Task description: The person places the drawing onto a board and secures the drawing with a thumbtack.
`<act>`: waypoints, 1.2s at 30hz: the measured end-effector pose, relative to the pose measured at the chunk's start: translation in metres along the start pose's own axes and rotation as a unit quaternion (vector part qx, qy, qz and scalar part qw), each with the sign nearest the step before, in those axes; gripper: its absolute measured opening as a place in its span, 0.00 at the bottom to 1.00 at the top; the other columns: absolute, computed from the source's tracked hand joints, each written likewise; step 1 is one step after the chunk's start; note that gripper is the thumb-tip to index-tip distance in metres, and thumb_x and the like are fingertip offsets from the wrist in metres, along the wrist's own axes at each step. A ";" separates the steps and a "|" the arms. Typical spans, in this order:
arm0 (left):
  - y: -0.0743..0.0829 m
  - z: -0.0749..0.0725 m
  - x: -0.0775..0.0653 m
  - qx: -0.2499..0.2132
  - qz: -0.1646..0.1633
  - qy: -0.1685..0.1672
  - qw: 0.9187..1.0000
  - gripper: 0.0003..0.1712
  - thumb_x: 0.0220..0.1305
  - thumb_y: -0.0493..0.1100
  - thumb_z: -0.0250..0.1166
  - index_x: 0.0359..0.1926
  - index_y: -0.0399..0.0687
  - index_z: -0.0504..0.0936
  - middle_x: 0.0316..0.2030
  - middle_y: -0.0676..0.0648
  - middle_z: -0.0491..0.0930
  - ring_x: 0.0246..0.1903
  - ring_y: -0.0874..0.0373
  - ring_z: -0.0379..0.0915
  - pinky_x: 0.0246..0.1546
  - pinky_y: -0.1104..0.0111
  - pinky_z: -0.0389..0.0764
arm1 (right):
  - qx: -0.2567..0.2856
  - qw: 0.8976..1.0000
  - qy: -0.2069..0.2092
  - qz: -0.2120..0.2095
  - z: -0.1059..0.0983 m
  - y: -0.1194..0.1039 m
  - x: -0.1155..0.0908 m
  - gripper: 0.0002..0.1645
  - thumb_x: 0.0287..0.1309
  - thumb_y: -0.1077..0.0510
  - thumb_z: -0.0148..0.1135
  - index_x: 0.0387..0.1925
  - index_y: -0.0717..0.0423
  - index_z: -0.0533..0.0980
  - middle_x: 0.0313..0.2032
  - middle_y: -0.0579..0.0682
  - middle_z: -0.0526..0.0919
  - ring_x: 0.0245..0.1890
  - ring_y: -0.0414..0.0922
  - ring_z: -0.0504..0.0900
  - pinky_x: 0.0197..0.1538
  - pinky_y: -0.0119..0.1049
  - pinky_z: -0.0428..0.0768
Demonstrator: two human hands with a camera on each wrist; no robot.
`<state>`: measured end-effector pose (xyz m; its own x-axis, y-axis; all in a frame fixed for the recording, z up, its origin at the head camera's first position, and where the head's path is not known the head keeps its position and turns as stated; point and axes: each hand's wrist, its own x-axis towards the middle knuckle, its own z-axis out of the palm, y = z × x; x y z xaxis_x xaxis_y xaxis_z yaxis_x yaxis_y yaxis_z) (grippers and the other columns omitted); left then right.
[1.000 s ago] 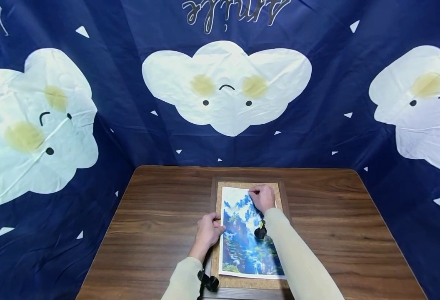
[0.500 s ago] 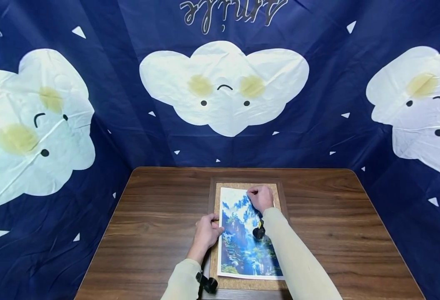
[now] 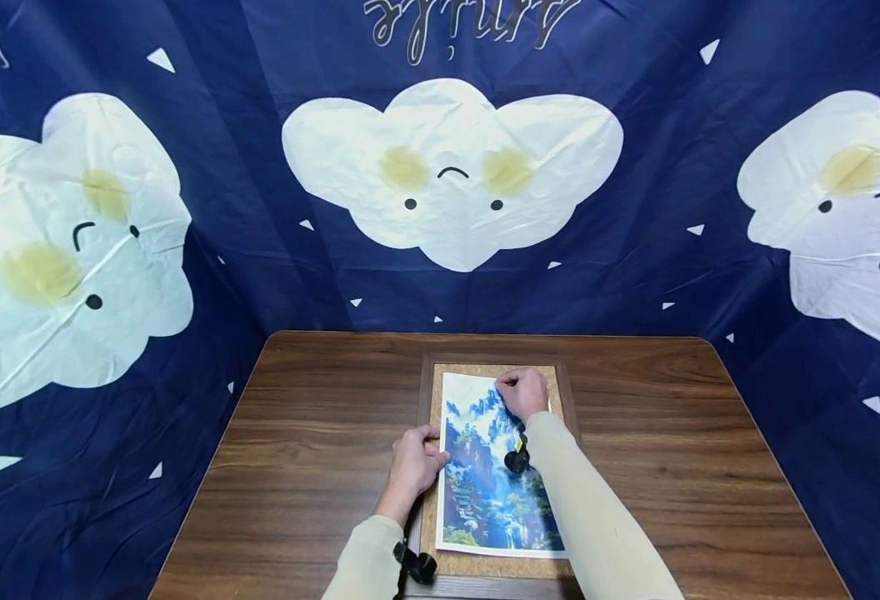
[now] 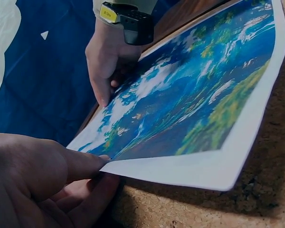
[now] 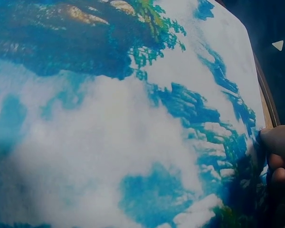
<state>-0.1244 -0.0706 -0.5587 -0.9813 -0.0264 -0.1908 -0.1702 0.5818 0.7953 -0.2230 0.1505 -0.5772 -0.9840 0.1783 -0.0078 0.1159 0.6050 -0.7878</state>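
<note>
A printed landscape picture (image 3: 477, 483) with a white border lies over a framed cork board (image 3: 503, 568). My left hand (image 3: 415, 460) holds the picture's left edge; in the left wrist view its thumb lies on top with fingers beneath, and that edge and the near corner stand slightly off the cork. At the upper edge, my right hand (image 3: 526, 393) pinches the paper between thumb and curled fingers. The right wrist view shows this hand (image 5: 281, 152) at the rim of the sheet; anything small inside the pinch is hidden. The right forearm covers the picture's right side.
The board rests on a brown wood-grain table (image 3: 312, 442). Behind and at both sides hangs a dark blue cloth (image 3: 245, 275) printed with white clouds. Black wrist cameras (image 3: 419, 567) are strapped to both forearms.
</note>
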 end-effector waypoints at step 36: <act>-0.003 0.000 0.000 0.004 0.018 0.007 1.000 0.20 0.56 0.32 0.78 0.51 0.37 0.87 0.24 0.52 0.83 0.27 0.60 0.78 0.34 0.61 0.83 | 0.010 0.997 0.018 0.075 0.002 -0.009 0.006 0.05 0.57 0.58 0.72 0.30 0.50 0.92 0.35 0.51 0.92 0.46 0.57 0.86 0.58 0.56 0.80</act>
<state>-0.1237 -0.0724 -0.5605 -0.9880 -0.0167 -0.1534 -0.1336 0.5891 0.7969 -0.2300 0.1445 -0.5721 -0.9499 0.2945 -0.1045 0.2588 0.5544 -0.7910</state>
